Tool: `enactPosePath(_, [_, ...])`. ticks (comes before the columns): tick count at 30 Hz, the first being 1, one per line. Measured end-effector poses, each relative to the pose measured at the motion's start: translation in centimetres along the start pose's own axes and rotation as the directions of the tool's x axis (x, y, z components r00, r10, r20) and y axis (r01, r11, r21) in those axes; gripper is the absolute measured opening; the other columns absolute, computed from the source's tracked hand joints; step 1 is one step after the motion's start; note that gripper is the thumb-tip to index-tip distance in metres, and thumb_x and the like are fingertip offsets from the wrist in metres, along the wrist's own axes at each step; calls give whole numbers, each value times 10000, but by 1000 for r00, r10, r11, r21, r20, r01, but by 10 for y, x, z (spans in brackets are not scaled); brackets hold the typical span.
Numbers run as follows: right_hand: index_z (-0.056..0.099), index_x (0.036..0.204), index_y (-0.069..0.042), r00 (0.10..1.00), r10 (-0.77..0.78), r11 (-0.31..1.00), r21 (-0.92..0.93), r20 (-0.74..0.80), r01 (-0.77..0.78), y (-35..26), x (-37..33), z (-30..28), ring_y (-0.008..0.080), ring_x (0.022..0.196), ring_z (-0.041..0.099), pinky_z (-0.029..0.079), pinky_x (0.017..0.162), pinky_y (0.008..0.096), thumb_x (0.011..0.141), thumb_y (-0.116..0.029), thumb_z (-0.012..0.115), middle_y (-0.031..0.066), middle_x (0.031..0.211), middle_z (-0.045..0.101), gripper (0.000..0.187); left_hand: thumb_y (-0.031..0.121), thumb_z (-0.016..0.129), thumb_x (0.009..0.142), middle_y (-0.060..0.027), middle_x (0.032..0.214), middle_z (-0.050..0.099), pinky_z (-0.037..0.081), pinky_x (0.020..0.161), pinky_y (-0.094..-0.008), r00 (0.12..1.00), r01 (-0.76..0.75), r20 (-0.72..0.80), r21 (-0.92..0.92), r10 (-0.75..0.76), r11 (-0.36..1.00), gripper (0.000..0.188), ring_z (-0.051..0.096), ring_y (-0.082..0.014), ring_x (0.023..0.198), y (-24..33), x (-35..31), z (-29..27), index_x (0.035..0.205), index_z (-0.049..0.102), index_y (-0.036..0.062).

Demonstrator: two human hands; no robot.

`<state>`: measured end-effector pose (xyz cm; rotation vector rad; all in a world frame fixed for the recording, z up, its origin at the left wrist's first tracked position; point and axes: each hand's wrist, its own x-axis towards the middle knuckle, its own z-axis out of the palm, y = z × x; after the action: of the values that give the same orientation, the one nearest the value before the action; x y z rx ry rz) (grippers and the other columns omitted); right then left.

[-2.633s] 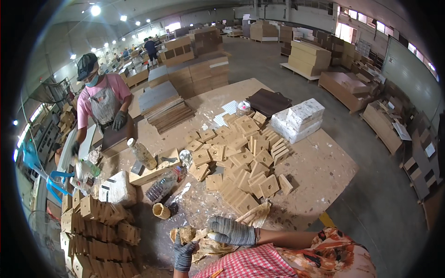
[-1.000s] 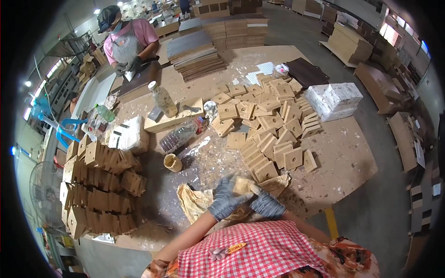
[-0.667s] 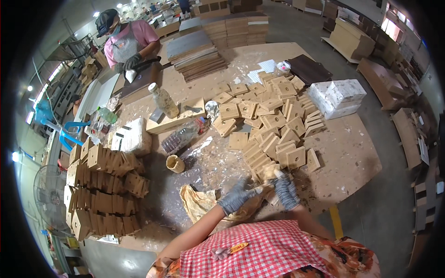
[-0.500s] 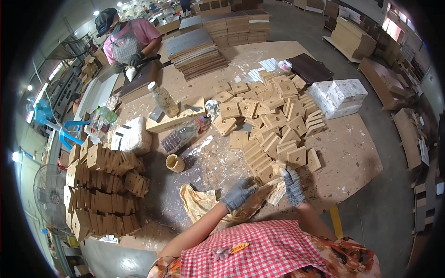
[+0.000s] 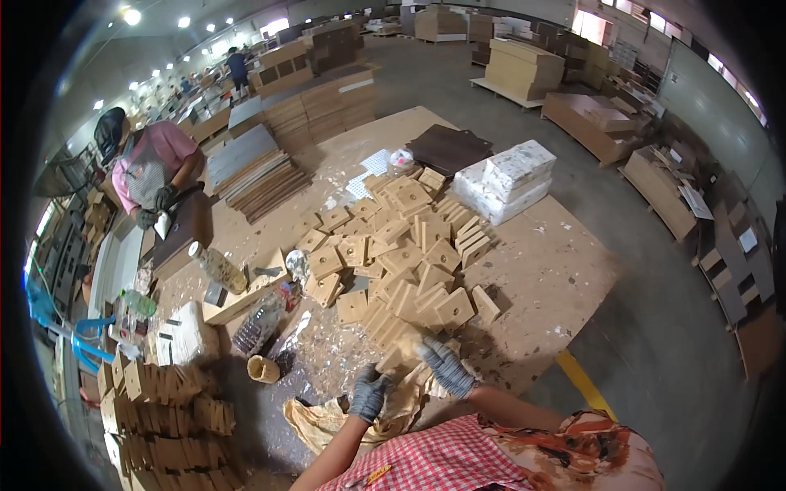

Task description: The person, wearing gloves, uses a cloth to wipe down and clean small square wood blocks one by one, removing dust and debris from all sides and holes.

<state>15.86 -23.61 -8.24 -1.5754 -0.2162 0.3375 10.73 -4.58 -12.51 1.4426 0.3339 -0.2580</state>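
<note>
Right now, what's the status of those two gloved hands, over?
Left hand gripping a small wooden block. Right hand at bunched pale cloth. Close ahead: loose pile of drilled blocks. Crumpled yellowish cloth beside left hand.

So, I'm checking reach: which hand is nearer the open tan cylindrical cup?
Left: the gray-gloved left hand is right of the cup; the gray-gloved right hand is farther right.

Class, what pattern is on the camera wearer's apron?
Red-and-white check; the apron shows in the head view.
</note>
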Motion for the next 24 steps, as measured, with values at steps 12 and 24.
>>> enactPosePath(12, [547,1218,-33,958,2,782,596,286,-180,-58,23,30,98,958,583,485,845,237,914,-235,579,48,1053,624,366,384,610,848,-109,1116,607,588,707,-414,994,105,73,-585,-77,804,517,630,-261,975,103,-66,-24,1238,492,65])
enactPosePath(24, [514,1270,-9,901,16,895,396,433,-206,-91,-1,51,126,1043,545,426,937,260,881,-179,605,42,1136,594,434,313,579,863,-182,1198,528,480,912,-507,997,78,59,-642,-53,763,560,547,-333,1100,95,-111,-28,1272,423,-35])
